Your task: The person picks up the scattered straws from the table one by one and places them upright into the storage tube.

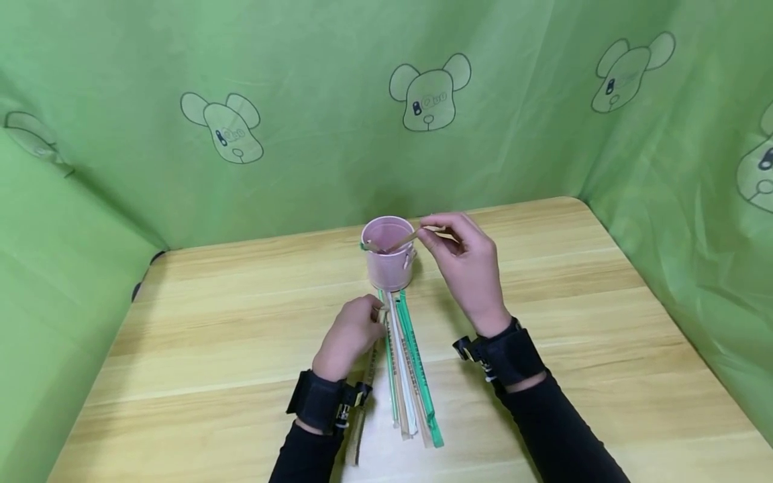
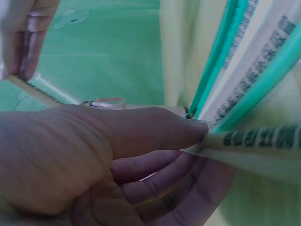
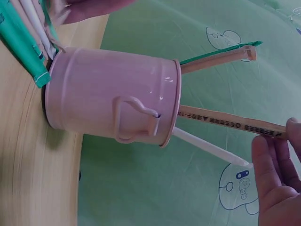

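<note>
A small pink bucket [image 1: 389, 270] stands upright at the back of the table. My right hand [image 1: 468, 261] pinches the upper end of a brown, printed paper-wrapped straw [image 3: 221, 119], its other end inside the bucket. A white wrapped straw [image 3: 211, 148] and a green and a brown one [image 3: 218, 61] lean out over the rim. My left hand [image 1: 353, 329] is in front of the bucket, thumb and fingers pinching a brown wrapped straw [image 2: 258, 138] near its far end. Beside it lie several green, white and brown wrapped straws [image 1: 417, 369], fanned on the table.
The pale wooden table [image 1: 241, 322] has a back edge close behind the bucket. Green cloth [image 1: 326, 134] printed with mouse-like heads hangs behind and at both sides. The bucket has a small side handle [image 3: 136, 120].
</note>
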Motion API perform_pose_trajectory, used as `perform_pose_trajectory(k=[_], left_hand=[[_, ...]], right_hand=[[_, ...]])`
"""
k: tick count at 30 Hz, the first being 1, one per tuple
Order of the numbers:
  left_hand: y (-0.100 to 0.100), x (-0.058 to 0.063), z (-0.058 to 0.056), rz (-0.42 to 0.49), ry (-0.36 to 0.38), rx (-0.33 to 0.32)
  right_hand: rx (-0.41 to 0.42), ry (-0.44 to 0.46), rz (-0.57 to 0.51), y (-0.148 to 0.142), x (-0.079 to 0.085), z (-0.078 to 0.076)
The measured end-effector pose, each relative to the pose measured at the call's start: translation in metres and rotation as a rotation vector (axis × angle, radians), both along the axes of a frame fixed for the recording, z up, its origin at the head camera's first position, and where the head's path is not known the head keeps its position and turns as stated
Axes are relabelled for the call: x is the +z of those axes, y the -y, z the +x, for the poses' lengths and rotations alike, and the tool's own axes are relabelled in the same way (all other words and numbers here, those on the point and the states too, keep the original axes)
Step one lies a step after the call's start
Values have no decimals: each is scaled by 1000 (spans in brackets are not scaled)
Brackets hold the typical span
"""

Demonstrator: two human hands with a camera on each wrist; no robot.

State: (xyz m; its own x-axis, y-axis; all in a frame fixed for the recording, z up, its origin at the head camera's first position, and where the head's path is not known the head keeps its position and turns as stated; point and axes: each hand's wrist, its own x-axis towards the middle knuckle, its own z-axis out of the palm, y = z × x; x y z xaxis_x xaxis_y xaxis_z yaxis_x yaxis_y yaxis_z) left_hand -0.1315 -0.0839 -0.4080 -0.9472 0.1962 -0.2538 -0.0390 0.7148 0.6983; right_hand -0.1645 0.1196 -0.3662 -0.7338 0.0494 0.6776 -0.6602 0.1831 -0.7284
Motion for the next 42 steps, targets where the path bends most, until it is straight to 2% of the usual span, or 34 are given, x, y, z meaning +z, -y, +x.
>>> perform_pose_trajectory(k=[8,11,16,21,25,32,42], left_hand=[[12,14,-1,57,-135,4],[15,25,4,97,-190,4],[18,46,14,143,-322,-2],[18,59,18,184,-429,10],[17,62,17,256,-528,30],[17,61,12,367,-761,108],[19,59,10,486,-935,204]], right_hand=[[53,86,47,4,-8,-6],[68,118,62,5,-11,-7],[65,158,85,5,-14,-8],[58,177,104,4,-16,-8],[55,177,108,4,-17,-8],[79,213,92,5,-17,-9],[55,380,65,3,-25,-4]])
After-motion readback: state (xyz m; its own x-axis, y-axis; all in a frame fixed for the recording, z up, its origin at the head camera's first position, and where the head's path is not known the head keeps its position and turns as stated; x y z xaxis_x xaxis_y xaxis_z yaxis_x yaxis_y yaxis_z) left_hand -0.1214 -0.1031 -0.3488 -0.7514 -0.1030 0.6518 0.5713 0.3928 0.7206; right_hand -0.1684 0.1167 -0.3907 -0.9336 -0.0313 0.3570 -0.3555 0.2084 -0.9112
